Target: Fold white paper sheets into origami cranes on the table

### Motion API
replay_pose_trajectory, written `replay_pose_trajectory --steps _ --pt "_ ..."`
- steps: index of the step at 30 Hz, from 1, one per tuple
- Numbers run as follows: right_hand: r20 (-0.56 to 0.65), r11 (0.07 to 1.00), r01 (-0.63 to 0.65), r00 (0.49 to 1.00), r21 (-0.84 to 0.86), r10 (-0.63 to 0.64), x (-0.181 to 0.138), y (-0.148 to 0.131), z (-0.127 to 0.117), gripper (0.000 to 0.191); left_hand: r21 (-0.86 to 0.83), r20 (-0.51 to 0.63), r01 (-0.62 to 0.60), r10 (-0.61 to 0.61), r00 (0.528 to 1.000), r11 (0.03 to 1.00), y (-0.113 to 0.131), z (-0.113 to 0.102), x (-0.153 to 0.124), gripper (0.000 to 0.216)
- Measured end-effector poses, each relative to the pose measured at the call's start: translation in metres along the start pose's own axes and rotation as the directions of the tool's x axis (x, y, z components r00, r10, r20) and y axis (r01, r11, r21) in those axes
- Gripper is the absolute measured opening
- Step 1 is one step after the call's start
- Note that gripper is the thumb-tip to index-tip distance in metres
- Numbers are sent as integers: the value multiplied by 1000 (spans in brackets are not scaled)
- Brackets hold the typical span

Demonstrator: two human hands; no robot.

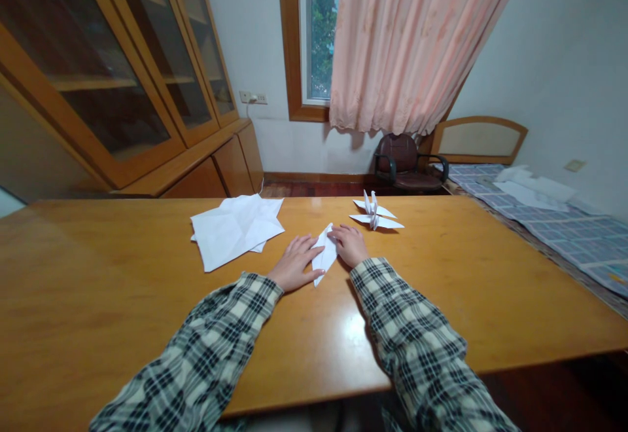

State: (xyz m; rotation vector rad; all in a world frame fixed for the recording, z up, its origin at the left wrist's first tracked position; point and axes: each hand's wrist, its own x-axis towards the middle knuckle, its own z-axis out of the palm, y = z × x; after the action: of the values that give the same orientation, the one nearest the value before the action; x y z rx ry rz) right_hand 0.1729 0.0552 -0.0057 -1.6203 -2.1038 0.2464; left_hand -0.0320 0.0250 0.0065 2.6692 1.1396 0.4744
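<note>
A narrow, pointed piece of folded white paper [324,253] lies flat on the wooden table [466,275] between my hands. My left hand [295,263] rests flat with fingers stretched out, its fingertips pressing the paper's left edge. My right hand [349,243] lies with curled fingers pressed on the paper's upper right edge. Both sleeves are green-and-white plaid. A finished white paper crane [374,214] stands on the table just beyond my right hand.
A loose pile of white paper sheets [234,229] lies to the left of my hands. Behind the table stand a glass-door wooden cabinet [122,85], a dark armchair [407,162], a pink curtain [407,46] and a bed [554,222] at right.
</note>
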Motion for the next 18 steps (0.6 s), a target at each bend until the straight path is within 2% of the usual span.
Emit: replay_pose_trajectory --steps 6,11,18 --pt "-52 999 -27 998 -42 25 -4 3 -4 33 -62 32 -41 43 999 997 -2 -2 1 36" --pt "-64 998 -37 997 -43 35 -7 2 -6 32 -89 40 -36 39 998 995 -3 -1 0 35" --pt "-121 997 -28 992 -65 20 -10 3 -5 31 -13 57 35 -35 998 999 9 -6 -6 41"
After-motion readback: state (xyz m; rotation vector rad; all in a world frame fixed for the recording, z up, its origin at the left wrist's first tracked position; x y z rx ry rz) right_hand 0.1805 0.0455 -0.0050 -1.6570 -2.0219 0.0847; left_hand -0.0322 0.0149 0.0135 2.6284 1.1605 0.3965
